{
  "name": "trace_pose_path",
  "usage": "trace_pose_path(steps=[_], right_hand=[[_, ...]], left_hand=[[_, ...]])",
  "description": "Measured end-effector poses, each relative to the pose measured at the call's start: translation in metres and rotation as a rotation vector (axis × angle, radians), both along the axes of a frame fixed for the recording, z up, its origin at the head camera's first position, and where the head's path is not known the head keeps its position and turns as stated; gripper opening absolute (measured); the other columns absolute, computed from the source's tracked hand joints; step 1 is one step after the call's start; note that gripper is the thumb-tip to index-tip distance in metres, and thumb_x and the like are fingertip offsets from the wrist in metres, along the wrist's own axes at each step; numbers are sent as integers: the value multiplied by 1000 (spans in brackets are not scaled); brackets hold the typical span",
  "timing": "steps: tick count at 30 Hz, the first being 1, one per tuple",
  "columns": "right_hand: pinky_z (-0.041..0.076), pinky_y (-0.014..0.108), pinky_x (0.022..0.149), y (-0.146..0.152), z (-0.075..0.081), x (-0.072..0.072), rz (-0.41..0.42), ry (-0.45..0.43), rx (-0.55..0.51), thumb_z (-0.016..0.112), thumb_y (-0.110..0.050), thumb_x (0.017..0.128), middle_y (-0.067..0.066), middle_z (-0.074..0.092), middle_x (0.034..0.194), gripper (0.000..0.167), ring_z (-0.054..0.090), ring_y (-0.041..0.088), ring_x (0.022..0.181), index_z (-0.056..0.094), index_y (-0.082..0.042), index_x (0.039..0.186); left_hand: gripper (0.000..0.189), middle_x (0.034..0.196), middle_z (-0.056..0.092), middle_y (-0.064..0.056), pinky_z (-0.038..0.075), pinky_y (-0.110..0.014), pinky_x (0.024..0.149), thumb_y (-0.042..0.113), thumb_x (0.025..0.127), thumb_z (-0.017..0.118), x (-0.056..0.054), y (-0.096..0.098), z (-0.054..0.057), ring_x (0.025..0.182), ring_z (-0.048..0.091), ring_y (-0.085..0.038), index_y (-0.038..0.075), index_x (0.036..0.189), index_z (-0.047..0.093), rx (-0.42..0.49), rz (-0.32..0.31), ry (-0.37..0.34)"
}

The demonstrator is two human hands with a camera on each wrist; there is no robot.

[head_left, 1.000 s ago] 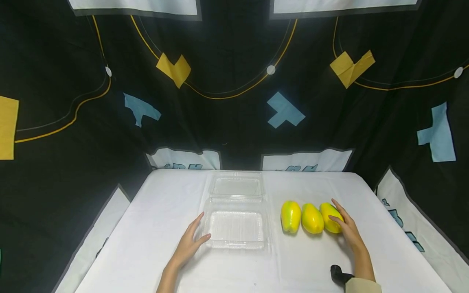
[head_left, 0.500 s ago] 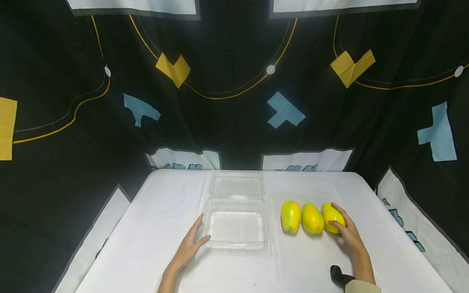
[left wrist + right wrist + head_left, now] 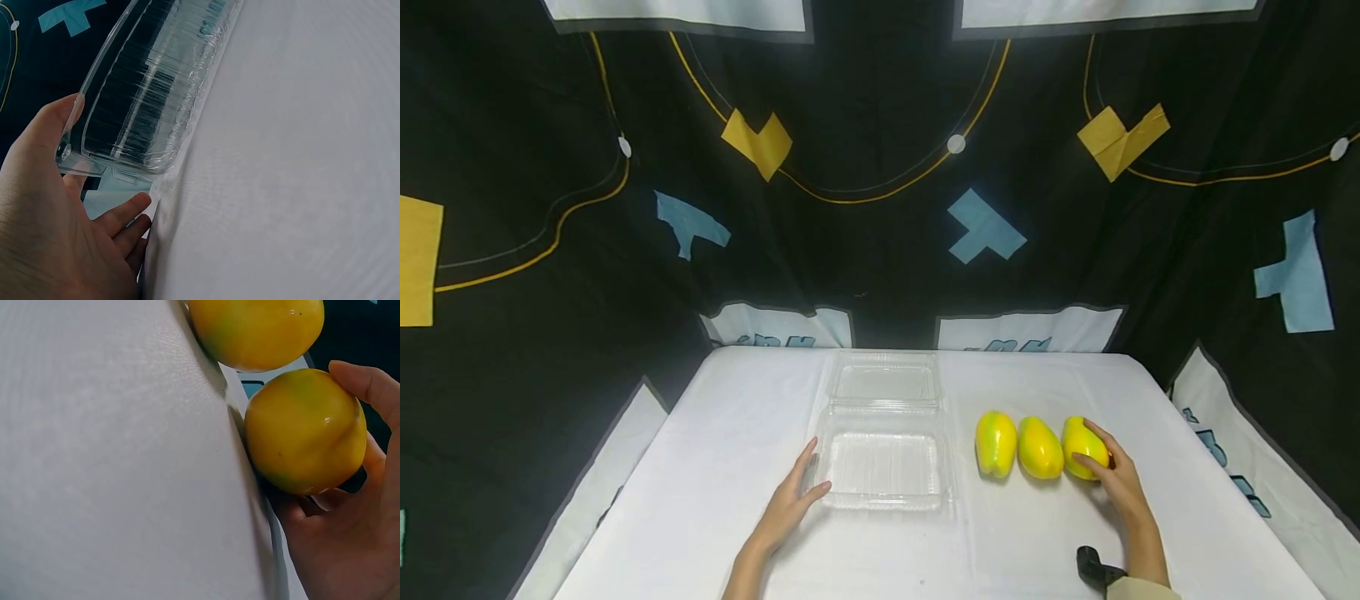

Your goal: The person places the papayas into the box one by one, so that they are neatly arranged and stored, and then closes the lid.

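Observation:
A clear plastic clamshell container lies spread open on the table, its lid folded back toward the far edge. At its left side rests my left hand, fingers extended and thumb at the near-left corner; in the left wrist view that thumb touches the rim. To the right stand three glossy yellow-green, oblong fruits in a row: a left one, a middle one and a right one. My right hand grips the rightmost fruit, thumb on one side and fingers curled behind, partly hidden.
A white cloth covers the table. Dark curtains with yellow and blue patches hang behind and at both sides. A black strap mount sits on the right wrist, near a beige sleeve.
My right hand has closed around the rightmost fruit and shifted it slightly right, widening the gap to the middle one. The left hand and container stay practically where they were.

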State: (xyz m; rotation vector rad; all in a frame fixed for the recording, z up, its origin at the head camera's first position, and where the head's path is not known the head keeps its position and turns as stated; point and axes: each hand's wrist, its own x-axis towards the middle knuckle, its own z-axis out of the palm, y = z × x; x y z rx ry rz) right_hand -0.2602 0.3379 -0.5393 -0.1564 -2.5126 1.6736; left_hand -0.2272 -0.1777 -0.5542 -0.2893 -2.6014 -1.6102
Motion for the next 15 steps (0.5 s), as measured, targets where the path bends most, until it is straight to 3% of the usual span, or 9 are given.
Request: trace_pose_path(steps=[8,15], right_hand=[[22,57,103,-1,0,4,-75,-21,9,62,-41,87,18,25,147,71,31,33,122,30,-15,145],[33,38,90,-1,0,9,-129,22,40,59,-42,88,16,32,143,66,38,17,106,34,-18,144]], left_hand=[[71,147,27,-19,17,-67,100,30,91,56,1,1,0,131,26,-44,23,149,16,16,-21,16],[70,141,35,-23,19,-69,98,30,91,56,1,0,0,128,31,-44,22,149,17,32,-43,42]])
